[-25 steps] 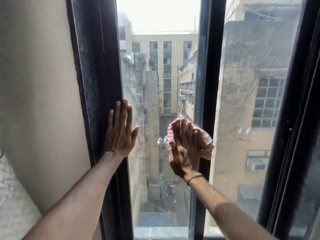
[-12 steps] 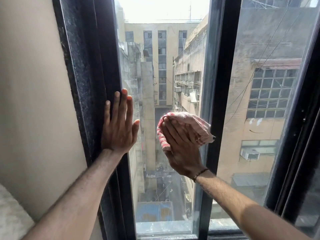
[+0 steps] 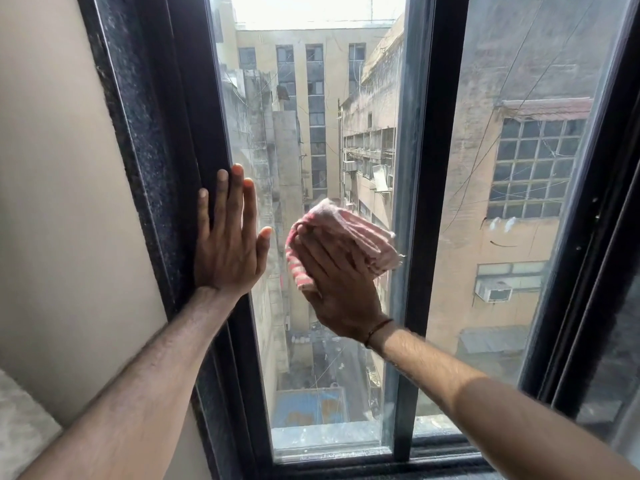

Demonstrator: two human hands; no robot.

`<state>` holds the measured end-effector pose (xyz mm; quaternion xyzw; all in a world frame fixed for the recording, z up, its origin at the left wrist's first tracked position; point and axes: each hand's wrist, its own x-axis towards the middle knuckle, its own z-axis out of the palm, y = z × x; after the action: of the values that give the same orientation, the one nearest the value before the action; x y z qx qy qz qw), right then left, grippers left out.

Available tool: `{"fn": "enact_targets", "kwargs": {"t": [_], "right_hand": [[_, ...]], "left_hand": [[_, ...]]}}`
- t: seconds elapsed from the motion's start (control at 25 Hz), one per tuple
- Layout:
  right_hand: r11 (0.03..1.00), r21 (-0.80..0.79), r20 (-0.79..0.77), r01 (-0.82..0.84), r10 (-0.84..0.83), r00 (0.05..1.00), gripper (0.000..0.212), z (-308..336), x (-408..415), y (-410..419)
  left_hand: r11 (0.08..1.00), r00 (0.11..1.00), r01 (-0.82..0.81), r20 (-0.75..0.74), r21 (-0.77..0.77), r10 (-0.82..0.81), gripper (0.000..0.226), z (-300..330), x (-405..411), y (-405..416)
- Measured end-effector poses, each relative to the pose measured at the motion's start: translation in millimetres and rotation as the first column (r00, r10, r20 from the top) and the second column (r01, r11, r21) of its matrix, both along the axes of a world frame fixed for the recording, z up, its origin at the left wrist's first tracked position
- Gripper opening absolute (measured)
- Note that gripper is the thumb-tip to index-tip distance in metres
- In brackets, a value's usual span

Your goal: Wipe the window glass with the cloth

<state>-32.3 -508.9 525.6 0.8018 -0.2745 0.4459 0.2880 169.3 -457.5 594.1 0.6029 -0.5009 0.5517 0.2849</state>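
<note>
Pressing the cloth [image 3: 349,230] flat on the glass [image 3: 311,116] with straight fingers, the right hand [image 3: 341,289] hides its lower half — one corner reaches the middle bar [image 3: 440,168]. The left hand [image 3: 227,244] lies flat, open-fingered, on the frame [image 3: 166,133] — bare glass above and below.

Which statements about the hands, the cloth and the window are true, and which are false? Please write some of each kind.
1. The right hand presses the cloth against the glass. True.
2. The left hand holds a spray bottle. False: it lies flat at the edge of the frame, holding nothing.
3. The cloth is blue. False: it is pink and white.
4. A band circles the right wrist. True.
</note>
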Motion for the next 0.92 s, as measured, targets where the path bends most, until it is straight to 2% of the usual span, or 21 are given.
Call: {"fn": "enact_targets", "kwargs": {"t": [0.08,0.12,0.2,0.28,0.32,0.36,0.4,0.48,0.56,0.6,0.64,0.68,0.72,0.76,0.8,0.84,0.88,0.92], "right_hand": [[0.995,-0.086,-0.293,-0.044,0.017,0.956,0.062,-35,-27,4],[0.994,-0.100,-0.322,-0.053,0.018,0.947,0.064,-42,-48,3],[0.997,-0.066,-0.152,-0.036,0.026,0.988,0.064,-30,-59,-4],[0.995,0.096,0.170,-0.027,0.010,0.985,0.067,2,-36,-10],[0.992,0.124,0.250,-0.019,-0.013,0.968,0.069,13,-19,-10],[0.994,0.107,0.231,-0.006,-0.019,0.973,0.069,15,-7,-9],[0.998,0.056,0.122,-0.002,-0.005,0.993,0.068,3,-5,-8],[1.000,-0.017,-0.236,-0.027,0.022,0.971,0.066,-39,-30,-4],[0.986,0.167,-0.437,0.027,0.050,0.898,0.070,-67,-69,7],[0.953,0.296,-0.452,0.062,0.083,0.888,0.072,-79,-81,13],[0.913,0.403,-0.385,0.061,0.109,0.916,0.072,-87,-88,21],[0.841,0.541,-0.220,-0.007,0.149,0.964,0.069,-90,-91,34],[0.724,0.669,0.058,-0.168,0.174,0.983,0.063,-88,-90,49],[0.510,0.752,0.430,-0.417,0.099,0.897,0.059,-82,-89,60],[0.277,0.689,0.713,-0.670,-0.088,0.696,0.063,-71,-88,68],[0.081,0.535,0.816,-0.841,-0.306,0.490,0.066,-57,-93,75],[-0.030,0.365,0.827,-0.931,-0.449,0.338,0.065,-45,-103,82],[-0.088,0.227,0.817,-0.970,-0.526,0.238,0.063,-30,-114,89]], "left_hand": [[1.000,1.000,0.009,0.003,0.004,-0.009,0.083,0,0,1],[1.000,1.000,0.017,0.000,0.008,-0.017,0.083,-2,-1,2],[1.000,1.000,0.028,-0.009,-0.003,-0.028,0.083,-4,-4,4],[0.999,1.000,0.019,-0.001,-0.027,-0.019,0.083,-4,-3,2],[0.999,1.000,0.018,0.009,-0.039,-0.017,0.083,-2,-1,-1],[0.999,1.000,0.015,0.016,-0.039,-0.015,0.083,0,1,-3],[0.999,1.000,0.016,0.024,-0.029,-0.015,0.083,0,3,-5],[1.000,0.999,0.004,0.033,-0.015,-0.004,0.083,-3,5,-2],[1.000,1.000,-0.004,0.015,0.023,0.003,0.085,-5,5,3],[0.999,1.000,-0.005,-0.003,0.050,0.005,0.086,-3,5,5],[0.997,1.000,0.007,-0.022,0.081,-0.006,0.086,0,4,8],[0.993,0.999,0.020,-0.041,0.116,-0.015,0.085,3,1,10],[0.988,0.998,0.029,-0.058,0.151,-0.020,0.082,6,-1,13],[0.981,0.997,0.036,-0.074,0.189,-0.022,0.080,8,-2,17],[0.973,0.996,0.033,-0.093,0.227,-0.012,0.079,10,-3,22],[0.967,0.994,0.019,-0.113,0.254,0.010,0.080,11,-7,30],[0.967,0.990,-0.005,-0.133,0.254,0.040,0.082,12,-16,37],[0.970,0.986,-0.027,-0.151,0.241,0.065,0.084,14,-26,40]]}}
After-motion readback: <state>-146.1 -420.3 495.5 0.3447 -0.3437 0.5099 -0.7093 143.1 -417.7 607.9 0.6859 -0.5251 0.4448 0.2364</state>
